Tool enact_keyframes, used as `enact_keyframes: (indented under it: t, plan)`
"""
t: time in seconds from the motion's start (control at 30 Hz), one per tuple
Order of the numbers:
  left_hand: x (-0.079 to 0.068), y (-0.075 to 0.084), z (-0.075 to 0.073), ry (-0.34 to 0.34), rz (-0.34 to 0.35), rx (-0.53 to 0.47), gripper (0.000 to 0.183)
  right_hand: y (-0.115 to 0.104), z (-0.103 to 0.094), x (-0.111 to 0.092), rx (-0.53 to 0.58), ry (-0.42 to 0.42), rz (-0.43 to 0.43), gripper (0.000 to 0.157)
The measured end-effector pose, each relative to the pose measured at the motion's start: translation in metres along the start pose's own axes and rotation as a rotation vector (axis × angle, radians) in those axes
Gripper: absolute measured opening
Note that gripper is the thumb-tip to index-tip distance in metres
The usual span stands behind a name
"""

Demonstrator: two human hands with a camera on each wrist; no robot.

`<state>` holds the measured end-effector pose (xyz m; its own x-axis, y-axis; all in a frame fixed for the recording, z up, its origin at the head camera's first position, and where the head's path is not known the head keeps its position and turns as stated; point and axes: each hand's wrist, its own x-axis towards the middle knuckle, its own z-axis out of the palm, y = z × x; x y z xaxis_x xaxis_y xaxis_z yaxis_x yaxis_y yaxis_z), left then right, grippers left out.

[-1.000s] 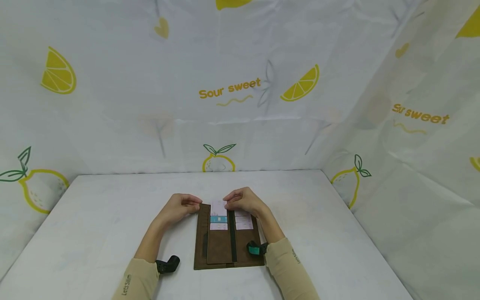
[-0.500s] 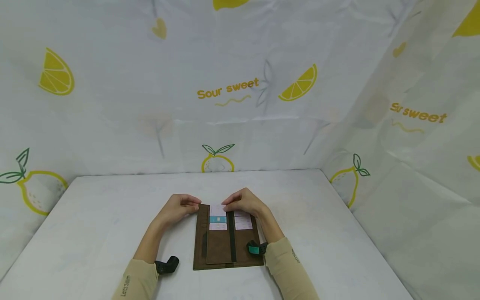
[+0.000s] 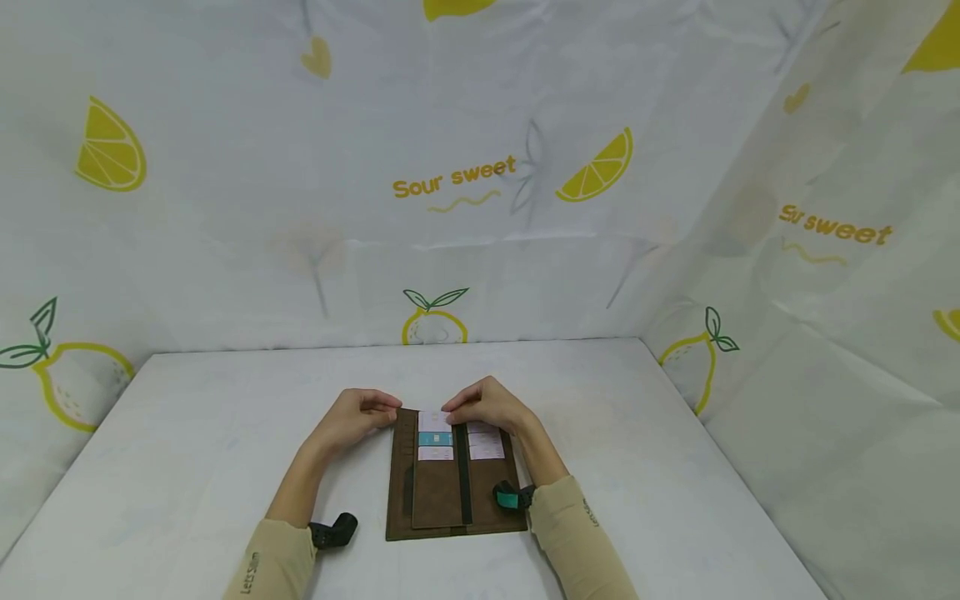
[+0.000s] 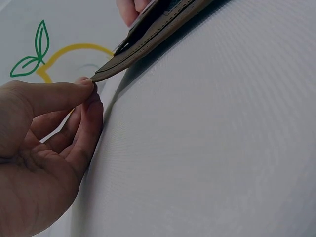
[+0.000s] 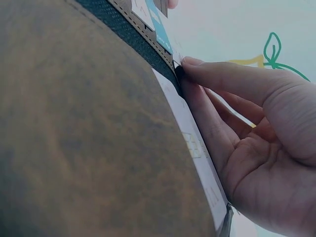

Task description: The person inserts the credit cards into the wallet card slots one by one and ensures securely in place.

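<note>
An open brown wallet [image 3: 437, 493] lies on the white table, its inner flap carrying a column of cards. My left hand [image 3: 354, 420] pinches the wallet's far left corner between thumb and fingers; the left wrist view shows that corner [image 4: 106, 73] slightly raised. At the top of the flap, my right hand [image 3: 491, 405] pinches the right edge of the uppermost pale card [image 3: 431, 421], beside a dark elastic band [image 3: 463, 487]. Below this card sit a blue card [image 3: 435, 438] and another pale card [image 3: 435, 453]. The right fingertips partly hide the pale card's corner.
More pale cards [image 3: 486, 446] fill the wallet's right side, partly under my right hand. Each wrist wears a black strap device [image 3: 335, 531]. A white cloth with lemon prints [image 3: 435, 327] hangs behind and to the right of the table [image 3: 637, 467].
The uppermost pale card has slid down towards the blue card, so less of it sticks out. My right fingertips have come slightly down and left with it. The left hand keeps its hold.
</note>
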<state>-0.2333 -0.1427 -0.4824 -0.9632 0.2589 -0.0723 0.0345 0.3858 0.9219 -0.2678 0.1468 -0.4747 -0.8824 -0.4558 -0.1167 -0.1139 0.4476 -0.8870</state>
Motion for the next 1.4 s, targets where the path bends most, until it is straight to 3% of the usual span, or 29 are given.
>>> enact_keyframes:
  t: [0.53,1.03,1.4]
  plan:
    - [-0.002,0.002,-0.001,-0.001,0.002,-0.003,0.023,-0.012,0.003,0.0,-0.123,-0.019,-0.07,0.015]
    - [-0.001,0.0,-0.001,0.002,0.025,0.008,0.023,-0.009,0.002,0.0,-0.08,-0.064,-0.074,0.015]
    - [-0.001,0.0,-0.001,-0.005,0.003,-0.005,0.022,-0.01,0.001,0.0,-0.089,-0.111,-0.097,0.016]
